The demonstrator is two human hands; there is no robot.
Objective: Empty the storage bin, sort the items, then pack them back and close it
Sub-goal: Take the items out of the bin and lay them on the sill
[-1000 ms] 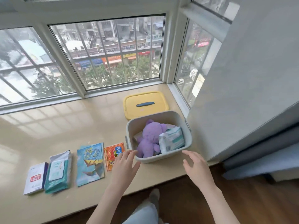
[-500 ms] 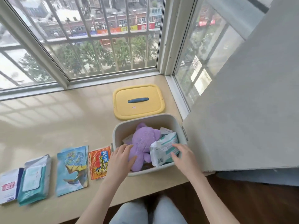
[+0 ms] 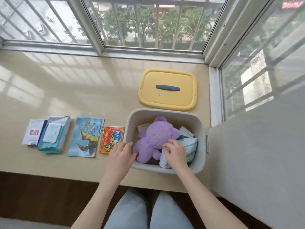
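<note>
Here, four flat items lie in a row on the sill (image 3: 82,83), edges roughly parallel and none overlapping the next by much: white box (image 3: 33,132), wet-wipes pack (image 3: 53,135), blue picture packet (image 3: 86,135), red-orange heat-patch packet (image 3: 110,139). Laid out singly like this, likely so each kind can be seen and sorted. Left hand (image 3: 121,156) rests at the near-left rim of the storage bin (image 3: 200,129), fingers (image 3: 127,145) loosely spread against the purple plush toy (image 3: 157,138), probably steadying bin or toy. Bin sits near the sill's front edge, within easy reach, still holding toy, tissue pack (image 3: 189,146) and smaller cartons. Right hand (image 3: 175,153) is inside, fingers curled and pinching the white end of the tissue pack. Yellow lid (image 3: 168,89) lies flat just behind the bin, handle up, out of the way. Emptying looks partway done.
</note>
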